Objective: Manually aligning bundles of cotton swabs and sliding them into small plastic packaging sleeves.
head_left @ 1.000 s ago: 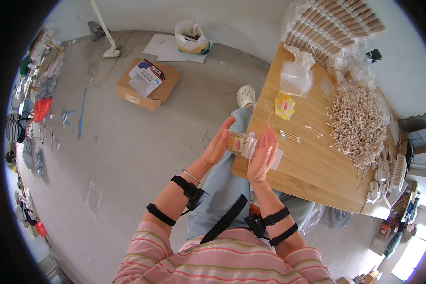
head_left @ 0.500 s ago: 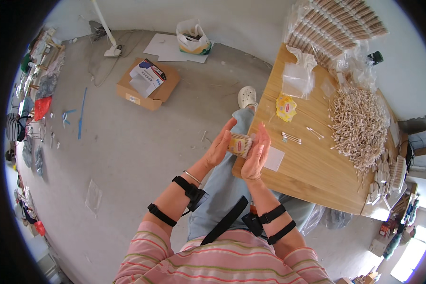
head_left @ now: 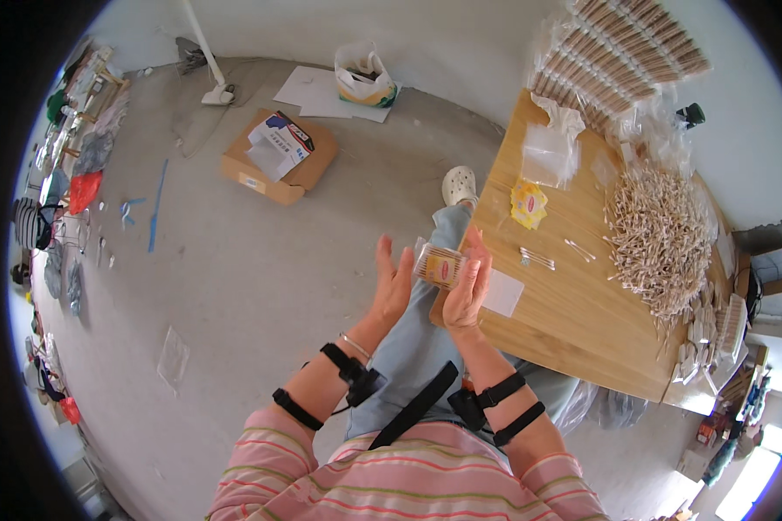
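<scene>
A small clear bag of cotton swabs with a yellow label card inside rests against my right hand, whose thumb and fingers hold its right side. My left hand is apart from the bag, just left of it, with its fingers stretched out and nothing in them. To the right of the hands, a white square sheet lies at the table's near-left edge. Beyond it on the table are a few loose swabs and a stack of yellow label cards.
The wooden table carries a big heap of swabs, clear empty bags and rows of bundled swabs at the back. On the floor stand a cardboard box and a white plastic bag.
My left hand has drawn away to the left, off the bag of cotton swabs. The right hand still holds the bag, in almost the same place.
</scene>
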Demonstrator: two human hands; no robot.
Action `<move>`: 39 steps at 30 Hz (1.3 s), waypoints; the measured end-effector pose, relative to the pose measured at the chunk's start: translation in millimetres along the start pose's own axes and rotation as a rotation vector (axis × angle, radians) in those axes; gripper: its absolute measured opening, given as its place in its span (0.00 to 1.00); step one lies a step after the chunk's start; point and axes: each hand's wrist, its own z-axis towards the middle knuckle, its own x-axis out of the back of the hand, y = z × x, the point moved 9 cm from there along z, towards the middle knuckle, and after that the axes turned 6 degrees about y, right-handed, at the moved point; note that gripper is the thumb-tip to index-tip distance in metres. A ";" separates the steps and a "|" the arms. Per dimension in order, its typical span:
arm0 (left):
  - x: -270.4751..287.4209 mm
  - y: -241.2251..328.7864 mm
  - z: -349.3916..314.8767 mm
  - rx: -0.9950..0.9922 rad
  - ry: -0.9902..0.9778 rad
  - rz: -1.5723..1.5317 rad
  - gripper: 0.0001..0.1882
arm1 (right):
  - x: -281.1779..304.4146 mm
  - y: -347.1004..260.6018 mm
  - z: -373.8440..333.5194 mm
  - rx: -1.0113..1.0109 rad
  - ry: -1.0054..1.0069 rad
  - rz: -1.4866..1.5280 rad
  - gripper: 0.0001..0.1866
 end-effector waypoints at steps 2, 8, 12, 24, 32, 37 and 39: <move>-3.6 5.2 -25.7 0.196 -0.027 -0.031 0.30 | 12.8 9.3 4.6 0.000 0.028 -0.009 0.31; -22.2 15.7 -48.4 0.468 -0.153 -0.241 0.17 | 7.2 14.0 1.5 -0.077 -0.023 0.076 0.28; -34.9 28.2 -50.4 0.446 -0.033 -0.584 0.13 | 8.7 18.9 1.9 -0.144 -0.026 0.034 0.27; -48.4 34.3 -39.5 0.426 0.016 -0.566 0.13 | 3.5 15.9 5.9 -0.027 -0.125 -0.125 0.24; -48.0 37.1 -41.4 0.386 -0.028 -0.505 0.14 | -2.1 6.9 7.3 0.027 -0.156 -0.196 0.21; -39.3 20.9 -44.9 0.483 0.094 -0.678 0.14 | 2.2 19.1 6.7 -0.088 -0.118 -0.202 0.20; -37.1 19.7 -47.7 0.409 0.063 -0.593 0.16 | -1.2 16.6 4.5 -0.079 -0.132 -0.247 0.19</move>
